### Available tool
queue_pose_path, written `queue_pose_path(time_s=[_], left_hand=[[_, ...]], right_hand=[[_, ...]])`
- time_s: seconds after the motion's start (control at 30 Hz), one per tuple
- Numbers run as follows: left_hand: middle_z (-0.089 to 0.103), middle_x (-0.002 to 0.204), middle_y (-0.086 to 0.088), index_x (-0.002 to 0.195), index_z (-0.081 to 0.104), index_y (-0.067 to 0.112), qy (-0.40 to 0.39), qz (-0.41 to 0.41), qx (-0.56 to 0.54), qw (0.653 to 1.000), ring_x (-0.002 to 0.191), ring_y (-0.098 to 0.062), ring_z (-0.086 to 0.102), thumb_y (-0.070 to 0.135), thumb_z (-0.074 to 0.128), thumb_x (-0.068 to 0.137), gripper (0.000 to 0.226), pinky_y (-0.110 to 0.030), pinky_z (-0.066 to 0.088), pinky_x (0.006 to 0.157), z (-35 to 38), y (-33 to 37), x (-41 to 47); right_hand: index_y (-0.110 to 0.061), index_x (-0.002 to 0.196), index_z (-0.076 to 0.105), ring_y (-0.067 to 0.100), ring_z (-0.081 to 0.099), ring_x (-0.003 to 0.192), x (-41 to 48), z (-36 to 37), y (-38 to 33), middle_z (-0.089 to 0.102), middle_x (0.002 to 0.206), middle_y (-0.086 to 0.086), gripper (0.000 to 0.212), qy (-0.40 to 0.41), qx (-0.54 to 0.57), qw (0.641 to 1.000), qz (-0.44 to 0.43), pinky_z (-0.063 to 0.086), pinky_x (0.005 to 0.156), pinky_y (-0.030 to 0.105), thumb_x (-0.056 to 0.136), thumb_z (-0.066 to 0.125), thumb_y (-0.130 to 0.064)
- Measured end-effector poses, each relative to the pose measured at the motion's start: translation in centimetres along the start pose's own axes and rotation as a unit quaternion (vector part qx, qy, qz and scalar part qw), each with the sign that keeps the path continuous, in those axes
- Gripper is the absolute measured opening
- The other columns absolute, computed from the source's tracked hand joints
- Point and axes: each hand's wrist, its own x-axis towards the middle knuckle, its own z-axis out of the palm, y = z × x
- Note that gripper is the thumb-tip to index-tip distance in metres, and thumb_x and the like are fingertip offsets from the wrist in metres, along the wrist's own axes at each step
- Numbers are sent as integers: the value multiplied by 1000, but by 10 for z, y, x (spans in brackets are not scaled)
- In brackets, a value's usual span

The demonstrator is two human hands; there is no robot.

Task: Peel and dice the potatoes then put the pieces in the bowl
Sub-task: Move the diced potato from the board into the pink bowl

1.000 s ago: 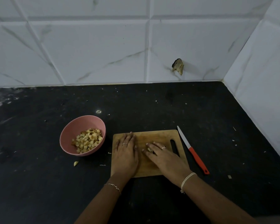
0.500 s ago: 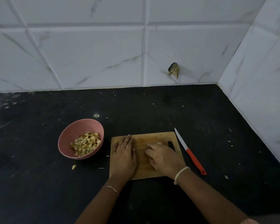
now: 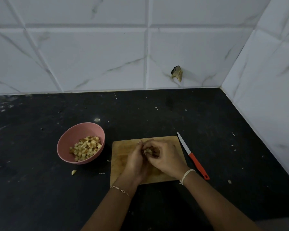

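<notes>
On the wooden cutting board (image 3: 123, 147) my left hand (image 3: 133, 161) and my right hand (image 3: 165, 157) are cupped together, fingers curled round a small heap of diced potato pieces (image 3: 147, 151) that shows between them. A pink bowl (image 3: 70, 140) stands just left of the board and holds several diced potato pieces (image 3: 85, 148). A knife with a red handle (image 3: 198, 165) lies on the counter along the board's right edge, blade pointing away from me.
One stray potato piece (image 3: 73, 172) lies on the black counter (image 3: 40, 189) in front of the bowl, with small scraps scattered about. White tiled walls close off the back and the right side. A chipped spot (image 3: 176, 73) marks the back wall.
My hands lay flat and apart on the board, sweeping inward. Now they have come together at its middle and curled round the gathered pieces.
</notes>
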Motion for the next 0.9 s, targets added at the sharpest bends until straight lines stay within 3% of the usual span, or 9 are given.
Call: queue_pose_path(time_s=[0.07, 0.23, 0.33, 0.43, 0.5, 0.57, 0.67, 0.8, 0.9], left_hand=[[68, 113, -21, 118, 61, -4, -21, -57, -96, 994, 100, -29, 68, 33, 33, 106, 49, -37, 58, 82, 2, 6, -5], [70, 81, -18, 104, 62, -3, -30, -90, -180, 979, 68, -24, 70, 25, 31, 106, 41, -31, 59, 57, -3, 15, -10], [70, 85, -20, 108, 61, -5, -27, -97, -177, 979, 72, -25, 72, 25, 31, 106, 42, -34, 61, 63, -6, 16, -8], [71, 88, -22, 108, 60, -8, -19, -91, -193, 977, 83, -27, 70, 24, 31, 107, 43, -35, 57, 83, -7, 19, -7], [72, 93, -22, 111, 60, -6, 3, -78, -196, 978, 92, -29, 68, 25, 31, 107, 43, -37, 54, 84, -11, 21, -4], [71, 99, -20, 112, 61, -3, 33, -62, -176, 982, 97, -28, 67, 25, 33, 106, 40, -37, 53, 80, -17, 22, -1], [70, 105, -18, 112, 62, -2, 54, -49, -155, 985, 102, -27, 66, 26, 35, 106, 40, -36, 53, 86, -25, 22, 3], [69, 111, -17, 112, 63, -1, 56, -40, -141, 988, 107, -27, 65, 27, 34, 106, 40, -36, 50, 93, -28, 20, 8], [68, 113, -18, 112, 63, -1, 57, -38, -143, 987, 106, -28, 64, 27, 33, 106, 41, -36, 50, 91, -29, 20, 11]], right_hand=[[-19, 104, 64, 1, 63, 92, 0, 0, -2, 67, 96, -10, 23, -4, -18, 1000, -6, 54, 83, 23, 84, 70, -9], [-24, 113, 58, 4, 64, 95, 2, 1, -5, 67, 101, -9, 32, -34, -74, 997, -10, 56, 83, 28, 86, 71, -16], [-23, 110, 64, 1, 63, 96, 3, 1, -6, 68, 101, -11, 20, -26, -51, 998, -13, 54, 85, 26, 92, 63, -14], [-23, 103, 67, 2, 65, 95, 5, -6, -4, 69, 98, -11, 21, 18, 22, 999, 18, 55, 86, 26, 95, 56, -6], [-26, 98, 68, 0, 65, 94, 5, -13, 2, 69, 96, -12, 24, 53, 51, 997, 39, 55, 86, 25, 95, 57, -4], [-24, 98, 69, -2, 64, 95, 2, -20, 12, 69, 97, -12, 23, 62, 30, 996, 57, 54, 88, 24, 94, 58, -4], [-18, 111, 69, -1, 61, 101, -7, -24, 26, 68, 108, -9, 20, -8, -75, 994, 83, 51, 93, 26, 95, 59, -11], [-28, 144, 44, 9, 35, 137, -19, -13, 33, 39, 149, -10, 51, -120, -226, 965, 50, 31, 114, 30, 96, 58, -19], [-35, 154, 15, 16, 4, 149, -25, 0, 31, 5, 162, -9, 74, -200, -351, 914, 30, 22, 119, 45, 96, 57, -16]])
